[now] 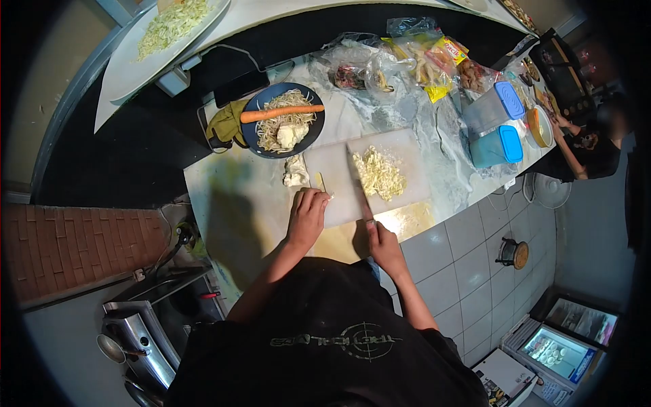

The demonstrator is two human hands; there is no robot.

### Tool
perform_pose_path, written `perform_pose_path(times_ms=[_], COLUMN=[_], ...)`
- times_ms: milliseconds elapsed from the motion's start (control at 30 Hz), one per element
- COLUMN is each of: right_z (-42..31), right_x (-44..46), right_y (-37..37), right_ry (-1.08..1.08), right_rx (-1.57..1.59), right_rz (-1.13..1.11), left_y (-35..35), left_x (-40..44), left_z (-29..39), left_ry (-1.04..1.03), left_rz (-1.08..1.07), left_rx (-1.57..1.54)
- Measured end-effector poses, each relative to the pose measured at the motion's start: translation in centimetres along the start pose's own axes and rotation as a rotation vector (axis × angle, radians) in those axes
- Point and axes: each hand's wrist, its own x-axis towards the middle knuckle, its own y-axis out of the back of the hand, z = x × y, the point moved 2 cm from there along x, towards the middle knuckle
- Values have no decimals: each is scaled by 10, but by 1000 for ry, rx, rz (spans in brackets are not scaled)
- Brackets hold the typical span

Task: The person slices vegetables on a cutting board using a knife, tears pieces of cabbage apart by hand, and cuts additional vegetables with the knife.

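Note:
On the white cutting board (415, 152) lies a pile of chopped pale vegetable (382, 173). My right hand (385, 245) is wrapped round the handle of a knife (359, 180), whose blade rests along the pile's left side. My left hand (309, 211) is at the board's left edge, fingers drawn together near small pale pieces; what they hold, if anything, is too small to name. Beyond it a pale vegetable chunk (296, 171) lies beside the board. A dark plate (252, 138) holds bean sprouts (272, 136), a carrot (281, 113) and another pale chunk (291, 134).
Plastic bags of food (424, 62) lie at the counter's back. Two blue-lidded containers (498, 146) stand at the right, near another person (597, 142). A green cloth (227, 125) is left of the plate. Shredded vegetable (173, 26) lies on the upper-left surface.

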Motion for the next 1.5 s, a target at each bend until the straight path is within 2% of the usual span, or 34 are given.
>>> perform_pose_path(times_ms=[33, 233, 433, 667, 733, 767, 867, 1000, 1067, 1200, 1267, 1367, 1500], right_z=[3, -11, -4, -8, -6, -5, 2, 4, 11, 9, 1, -1, 2], right_x=[1, -13, -23, -40, -42, -43, -41, -34, -31, -33, -36, -39, -44], right_y=[5, 18, 15, 14, 13, 11, 10, 17, 17, 17, 19, 16, 9], right_ry=[-6, -46, -43, -77, -88, -96, -43, -78, -56, -35, -63, -80, -95], right_rx=[-1, -28, 14, -22, -5, 12, -4, -22, -14, -20, -35, 11, 29], right_rz=[54, -31, -27, -64, -84, -105, -66, -15, 32, 28, -20, -38, -70], left_y=[1, 0, -13, -13, -14, -15, -14, -14, -15, -15, -18, -16, -20], left_x=[1, 14, 25, 25, 25, 26, 27, 27, 28, 32, 34, 39, 35], left_z=[2, -2, 2, -5, -7, -6, -4, 4, 4, 6, 4, 4, 0], left_ry=[-12, -73, -56, -35, 164, 164, 34, 118, 31, -13, 123, 219, 221], left_rz=[14, -17, 82, 84, 57, 56, 80, 54, 92, 71, 91, 89, 122], left_rx=[-6, 6, -70, -120, -247, -250, -105, -195, -114, -123, -255, -317, -421])
